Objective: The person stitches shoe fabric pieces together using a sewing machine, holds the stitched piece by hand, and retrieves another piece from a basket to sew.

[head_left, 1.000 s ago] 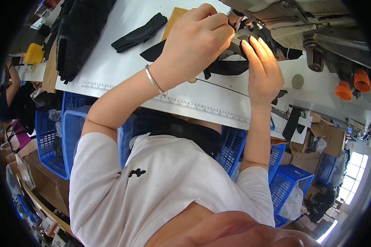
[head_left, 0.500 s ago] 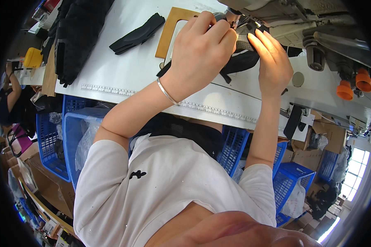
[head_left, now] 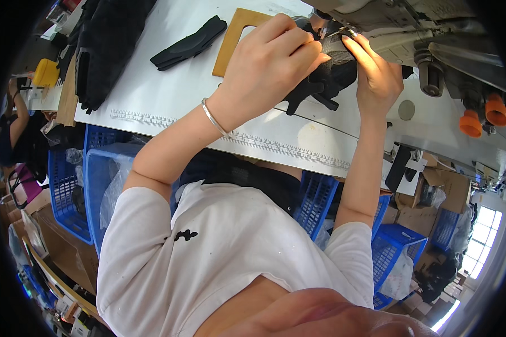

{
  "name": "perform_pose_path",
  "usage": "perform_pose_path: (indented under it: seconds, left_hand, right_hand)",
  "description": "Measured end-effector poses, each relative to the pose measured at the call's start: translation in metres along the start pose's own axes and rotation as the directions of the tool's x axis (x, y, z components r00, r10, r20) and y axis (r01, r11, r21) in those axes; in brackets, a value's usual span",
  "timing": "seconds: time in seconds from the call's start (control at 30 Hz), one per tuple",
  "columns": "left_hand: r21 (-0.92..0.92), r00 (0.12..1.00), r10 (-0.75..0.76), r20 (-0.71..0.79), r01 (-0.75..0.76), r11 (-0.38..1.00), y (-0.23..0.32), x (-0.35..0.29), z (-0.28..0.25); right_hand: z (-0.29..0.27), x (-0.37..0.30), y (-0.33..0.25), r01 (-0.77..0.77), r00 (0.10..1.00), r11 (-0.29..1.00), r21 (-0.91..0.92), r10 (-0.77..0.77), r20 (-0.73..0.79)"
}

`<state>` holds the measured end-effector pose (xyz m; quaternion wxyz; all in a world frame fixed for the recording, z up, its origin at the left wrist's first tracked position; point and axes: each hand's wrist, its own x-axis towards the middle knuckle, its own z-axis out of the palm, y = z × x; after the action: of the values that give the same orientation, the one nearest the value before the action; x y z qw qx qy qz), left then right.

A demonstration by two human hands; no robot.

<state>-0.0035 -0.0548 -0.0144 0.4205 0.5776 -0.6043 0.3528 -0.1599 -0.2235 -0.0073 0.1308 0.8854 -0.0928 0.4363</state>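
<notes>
A black, glove-like fabric piece (head_left: 326,84) with narrow finger-like ends and a grey textured panel lies at the sewing machine's needle area (head_left: 333,31). My left hand (head_left: 272,59) is closed, thumb and fingers pinching at the left side of this piece; the exact grip is partly hidden. On its right side my right hand (head_left: 376,78) has the fingers drawn together, pressing on the fabric close to the machine's metal parts. Left of my left hand, a tan frame-shaped board (head_left: 229,48) rests on the white table (head_left: 163,101), partly covered by that hand.
Folded black fabric (head_left: 188,44) and a larger dark pile (head_left: 110,50) lie at the left. A printed ruler (head_left: 286,147) runs along the table's near edge. Orange-capped machine parts (head_left: 470,122) hang at the right. Blue crates (head_left: 396,253) stand below the table.
The black piece has shifted and turned, its finger-like ends now spreading toward me below my left hand. My right hand's fingers have bent more; my left hand has moved slightly left.
</notes>
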Motion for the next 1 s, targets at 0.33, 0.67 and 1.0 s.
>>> perform_pose_path:
  seconds: [0.33, 0.67, 1.0]
  left_hand:
    - [-0.129, 0.960, 0.169, 0.222, -0.143, 0.981, -0.026, -0.002, -0.030]
    - [-0.358, 0.974, 0.227, 0.021, -0.204, 0.911, -0.036, -0.011, -0.007]
    - [-0.258, 0.911, 0.412, -0.009, -0.400, 0.879, -0.045, -0.022, -0.004]
  right_hand:
    - [-0.038, -0.036, -0.062, -0.465, 0.881, 0.608, 0.644, 0.388, 0.270]
    - [-0.031, -0.039, -0.093, -0.589, 0.705, -0.040, 0.807, 0.462, 0.538]
    - [-0.035, -0.039, -0.094, -0.641, 0.649, -0.087, 0.762, 0.467, 0.600]
